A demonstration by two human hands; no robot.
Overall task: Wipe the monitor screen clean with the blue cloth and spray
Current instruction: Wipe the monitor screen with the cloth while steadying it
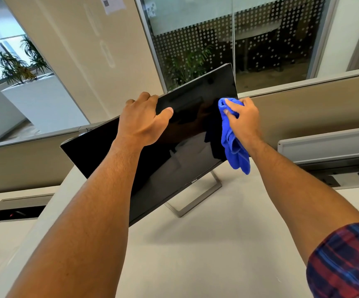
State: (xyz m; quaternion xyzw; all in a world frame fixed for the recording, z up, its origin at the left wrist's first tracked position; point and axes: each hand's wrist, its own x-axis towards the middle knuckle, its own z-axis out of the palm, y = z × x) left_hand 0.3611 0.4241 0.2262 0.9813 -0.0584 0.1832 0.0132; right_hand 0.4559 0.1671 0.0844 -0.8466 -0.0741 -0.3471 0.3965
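Observation:
A black monitor (101, 155) with a dark screen stands on a silver stand (195, 203) on the white desk. My left hand (141, 121) grips the monitor's top edge, fingers curled over the back and thumb on the screen. My right hand (244, 119) holds a bunched blue cloth (234, 147) against the screen near its upper right corner; the rest of the cloth hangs down past the monitor's right edge. No spray bottle is in view.
The white desk (217, 244) spreads below the monitor. Beige partition panels (314, 108) run behind it, with a grey tray (329, 147) at the right. An open cable hatch (17, 214) sits at the left. Glass walls and potted plants (17, 65) lie beyond.

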